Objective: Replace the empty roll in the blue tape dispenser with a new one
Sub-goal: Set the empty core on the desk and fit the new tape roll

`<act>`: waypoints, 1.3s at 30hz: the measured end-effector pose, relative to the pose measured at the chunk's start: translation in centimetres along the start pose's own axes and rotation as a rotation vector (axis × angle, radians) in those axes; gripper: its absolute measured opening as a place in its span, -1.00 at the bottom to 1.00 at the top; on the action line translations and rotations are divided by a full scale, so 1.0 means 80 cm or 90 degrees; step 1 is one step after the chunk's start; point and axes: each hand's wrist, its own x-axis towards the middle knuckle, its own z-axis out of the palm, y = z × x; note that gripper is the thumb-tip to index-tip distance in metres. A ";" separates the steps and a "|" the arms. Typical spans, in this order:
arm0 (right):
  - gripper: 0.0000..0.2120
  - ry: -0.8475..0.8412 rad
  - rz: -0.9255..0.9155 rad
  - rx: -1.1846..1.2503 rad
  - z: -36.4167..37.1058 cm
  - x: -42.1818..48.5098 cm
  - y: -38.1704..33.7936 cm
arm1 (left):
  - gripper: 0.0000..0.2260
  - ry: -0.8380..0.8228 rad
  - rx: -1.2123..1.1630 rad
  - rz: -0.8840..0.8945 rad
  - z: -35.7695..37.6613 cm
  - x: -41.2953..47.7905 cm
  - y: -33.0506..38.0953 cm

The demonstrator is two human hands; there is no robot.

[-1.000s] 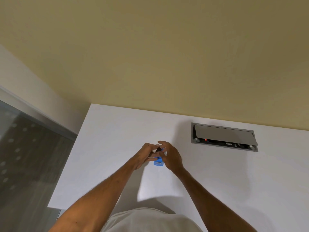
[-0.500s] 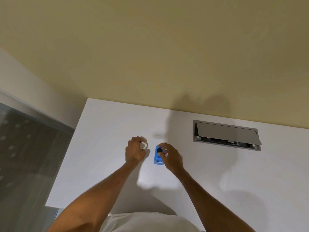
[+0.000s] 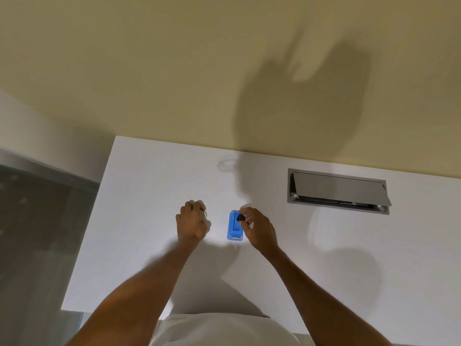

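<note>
1. A grey hatch is sunk into the white table, well right of the blue tape dispenser; nothing blocks the dispenser.
2. Right hand pinches a small black hub above the dispenser — left hand is curled on a thin clear ring, blurred.
3. Since 0.5 s ago the hands have drawn further apart.

The bench is smooth matt white; the tape dispenser glossy blue plastic; the hatch brushed grey metal.
</note>
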 end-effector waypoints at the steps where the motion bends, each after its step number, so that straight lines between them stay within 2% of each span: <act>1: -0.76 -0.001 -0.002 0.000 0.000 0.000 0.000 | -0.66 0.008 0.026 0.001 0.000 0.001 0.001; 7: -0.76 -0.005 -0.007 -0.005 0.002 -0.004 -0.002 | -0.63 0.014 0.053 -0.001 0.004 0.004 0.002; 14: -0.78 -0.011 -0.003 -0.021 0.000 -0.011 -0.001 | -0.55 0.022 -0.010 -0.015 0.005 -0.003 0.001; 20: -0.81 0.017 -0.027 0.003 -0.004 -0.022 0.001 | -0.52 0.096 -0.087 0.026 0.002 -0.023 0.006; 23: -0.80 0.027 -0.061 0.016 -0.006 -0.028 0.001 | -0.51 0.128 -0.125 0.101 -0.003 -0.038 0.018; 26: -0.79 0.049 -0.054 0.058 -0.010 -0.032 -0.002 | -0.60 0.087 -0.167 0.201 -0.007 -0.050 0.035; 28: -0.84 0.062 -0.062 0.060 -0.012 -0.033 -0.004 | -0.65 0.020 -0.215 0.242 -0.006 -0.057 0.044; 31: -0.88 0.064 -0.086 0.035 -0.017 -0.035 -0.004 | -0.65 -0.043 -0.276 0.262 -0.004 -0.068 0.052; 39: -0.81 0.060 -0.118 0.009 -0.022 -0.042 0.002 | -0.81 -0.062 -0.256 0.241 0.005 -0.075 0.065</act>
